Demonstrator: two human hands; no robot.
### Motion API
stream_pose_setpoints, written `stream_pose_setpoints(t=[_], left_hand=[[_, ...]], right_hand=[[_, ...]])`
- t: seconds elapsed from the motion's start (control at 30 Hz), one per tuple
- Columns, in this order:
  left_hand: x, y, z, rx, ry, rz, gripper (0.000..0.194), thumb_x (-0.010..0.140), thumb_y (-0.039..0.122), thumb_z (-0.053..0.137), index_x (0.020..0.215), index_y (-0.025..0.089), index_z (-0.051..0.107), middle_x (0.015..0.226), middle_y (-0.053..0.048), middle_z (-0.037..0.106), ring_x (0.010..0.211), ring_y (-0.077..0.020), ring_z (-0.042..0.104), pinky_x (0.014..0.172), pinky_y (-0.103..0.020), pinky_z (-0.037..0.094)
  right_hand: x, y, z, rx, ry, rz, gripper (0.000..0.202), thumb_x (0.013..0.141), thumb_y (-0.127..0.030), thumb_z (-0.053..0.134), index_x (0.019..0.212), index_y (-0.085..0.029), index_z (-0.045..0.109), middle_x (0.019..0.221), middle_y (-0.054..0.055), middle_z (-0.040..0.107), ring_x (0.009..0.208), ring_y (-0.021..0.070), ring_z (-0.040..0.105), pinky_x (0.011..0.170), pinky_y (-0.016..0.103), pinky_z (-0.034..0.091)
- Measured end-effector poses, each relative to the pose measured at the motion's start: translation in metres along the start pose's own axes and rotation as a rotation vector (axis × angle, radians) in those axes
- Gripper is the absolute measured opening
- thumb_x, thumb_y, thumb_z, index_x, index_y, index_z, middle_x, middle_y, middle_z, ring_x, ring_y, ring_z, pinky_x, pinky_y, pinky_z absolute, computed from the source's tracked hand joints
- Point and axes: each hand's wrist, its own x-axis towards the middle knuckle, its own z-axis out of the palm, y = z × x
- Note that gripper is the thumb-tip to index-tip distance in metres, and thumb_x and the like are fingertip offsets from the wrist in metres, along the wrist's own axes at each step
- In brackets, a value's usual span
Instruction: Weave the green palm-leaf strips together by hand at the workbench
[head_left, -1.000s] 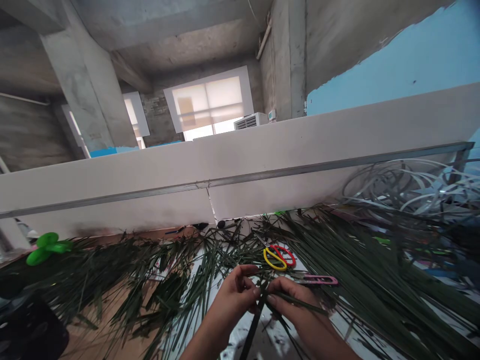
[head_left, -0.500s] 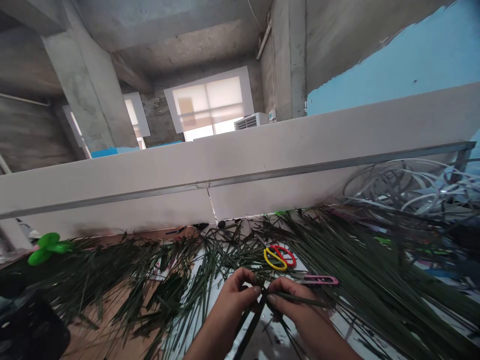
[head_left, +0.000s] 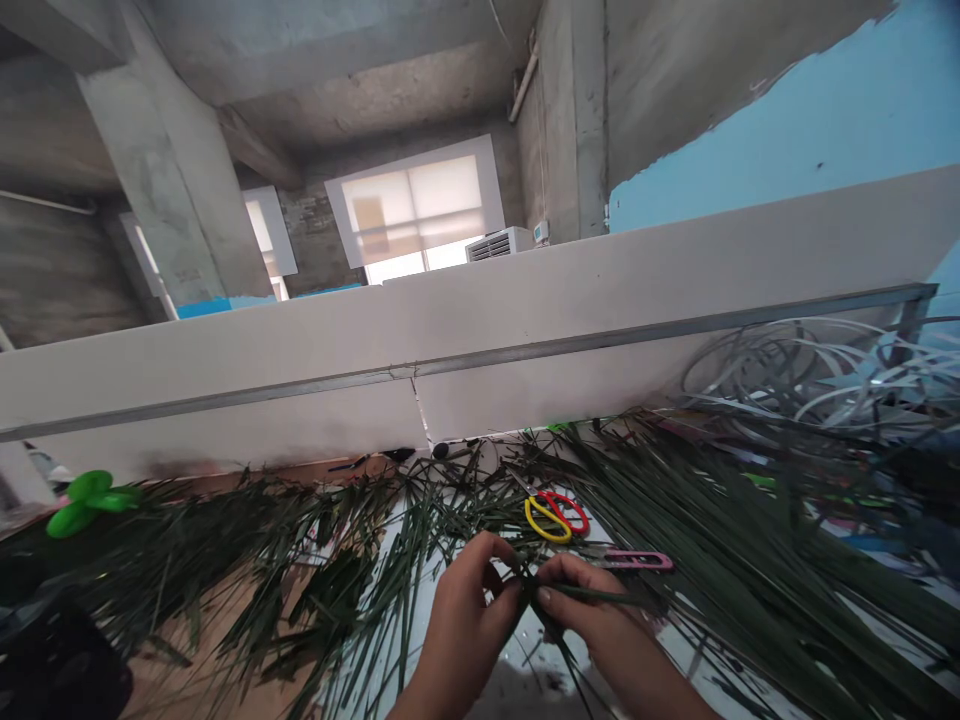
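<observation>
Both hands meet low in the middle of the view over long dark green leaf strips [head_left: 564, 642]. My left hand [head_left: 474, 605] is closed, thumb and fingers pinching the strips where they cross. From the other side my right hand [head_left: 583, 598] grips the same crossing, with one strip running out to the right past its fingers. The exact fold between the fingertips is partly hidden. Just beyond the hands lie scissors [head_left: 550, 516] with one yellow and one red handle loop. Close to my right hand rests a pair of pink-handled thread snips [head_left: 637, 560].
Heaps of cut leaf strips [head_left: 262, 550] cover the left side, and long leaves [head_left: 750, 540] fan out at right. A green balloon-like object [head_left: 90, 503] lies far left, near a black object [head_left: 60, 650]. Coiled pale strapping [head_left: 810, 370] stands right. A white partition [head_left: 480, 310] closes the back.
My left hand has turned and shifted slightly right, its thumb now lower over the crossing. A wide strip that hung below the hands is now mostly hidden behind it. My right hand keeps its grip.
</observation>
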Motion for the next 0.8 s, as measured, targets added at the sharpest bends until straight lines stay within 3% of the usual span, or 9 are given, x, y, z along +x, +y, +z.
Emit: stream_pose_setpoints(t=[0.13, 0.3, 0.6, 0.8], left_hand=[[-0.0026, -0.0025, -0.0008, 0.186, 0.006, 0.101, 0.015, 0.078, 0.009, 0.056, 0.084, 0.023, 0.058, 0.078, -0.001, 0.066, 0.070, -0.0181, 0.057, 0.065, -0.026, 0.036], [-0.0031, -0.0050, 0.0019, 0.328, 0.049, 0.110, 0.009, 0.081, 0.015, 0.062, 0.081, 0.024, 0.059, 0.077, -0.003, 0.070, 0.072, -0.0218, 0.060, 0.067, -0.029, 0.035], [-0.0044, -0.0069, 0.0046, 0.288, 0.088, 0.112, 0.007, 0.083, 0.019, 0.064, 0.082, 0.025, 0.062, 0.074, -0.003, 0.071, 0.069, -0.0227, 0.061, 0.068, -0.030, 0.036], [-0.0036, -0.0069, 0.0056, 0.301, 0.066, 0.138, 0.013, 0.082, 0.014, 0.062, 0.081, 0.026, 0.067, 0.082, -0.004, 0.074, 0.079, -0.0248, 0.063, 0.074, -0.031, 0.037]], right_hand=[[-0.0005, -0.0033, 0.0006, 0.005, -0.003, 0.008, 0.010, 0.075, -0.029, 0.063, 0.072, -0.019, 0.060, 0.063, -0.004, 0.054, 0.061, 0.0145, 0.050, 0.059, 0.027, 0.041], [-0.0005, -0.0033, 0.0015, -0.021, 0.030, 0.003, 0.008, 0.073, -0.027, 0.063, 0.073, -0.019, 0.060, 0.064, -0.004, 0.055, 0.063, 0.0147, 0.049, 0.059, 0.027, 0.039], [0.0013, 0.0007, 0.0006, 0.008, 0.040, -0.019, 0.012, 0.074, -0.031, 0.066, 0.073, -0.020, 0.062, 0.064, -0.004, 0.056, 0.062, 0.0153, 0.050, 0.059, 0.027, 0.040], [0.0011, -0.0005, 0.0005, 0.001, 0.063, -0.035, 0.012, 0.074, -0.031, 0.065, 0.071, -0.020, 0.062, 0.063, -0.004, 0.055, 0.061, 0.0153, 0.050, 0.058, 0.027, 0.040]])
